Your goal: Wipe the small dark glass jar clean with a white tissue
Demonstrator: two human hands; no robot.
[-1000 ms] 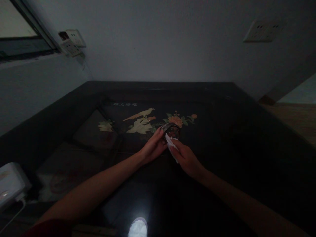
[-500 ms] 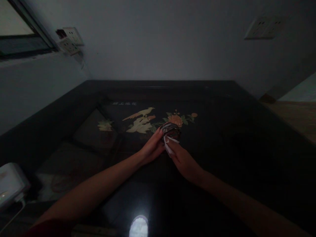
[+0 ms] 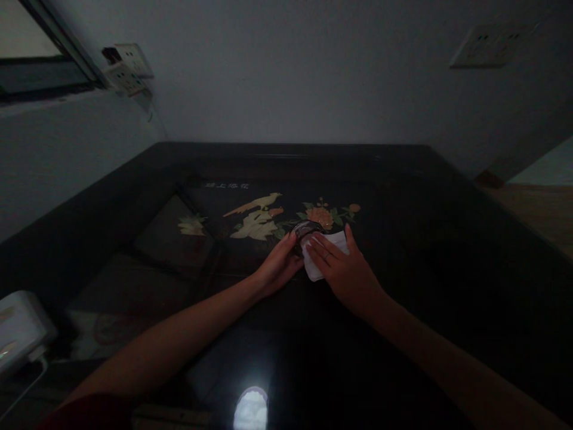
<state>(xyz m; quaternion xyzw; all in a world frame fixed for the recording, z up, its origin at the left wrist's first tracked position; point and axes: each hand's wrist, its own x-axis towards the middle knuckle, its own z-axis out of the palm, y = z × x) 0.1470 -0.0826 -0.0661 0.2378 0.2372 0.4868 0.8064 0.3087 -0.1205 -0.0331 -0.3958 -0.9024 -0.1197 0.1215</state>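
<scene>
My left hand (image 3: 278, 267) grips the left side of a dark, shiny, rounded glass-like object (image 3: 308, 227), its fingers partly hidden. The dimness and my hands hide that object's full shape. Against its near right side, my right hand (image 3: 351, 273) presses a white cloth or tissue (image 3: 315, 272), the fingers lying over it and the thumb up along its right edge. Both hands are over a glossy black tabletop (image 3: 286, 310), just in front of an inlaid bird-and-flower picture (image 3: 255, 224).
A white box-like device (image 3: 22, 325) with a cable sits at the left edge. Wall sockets (image 3: 129, 68) are at the upper left, and another socket plate (image 3: 490, 46) is at the upper right. A bright light reflection lies on the near tabletop.
My right hand has turned and shifted slightly right, its fingers now laid over the cloth, which is more spread out. My left hand keeps its hold on the glass-like object.
</scene>
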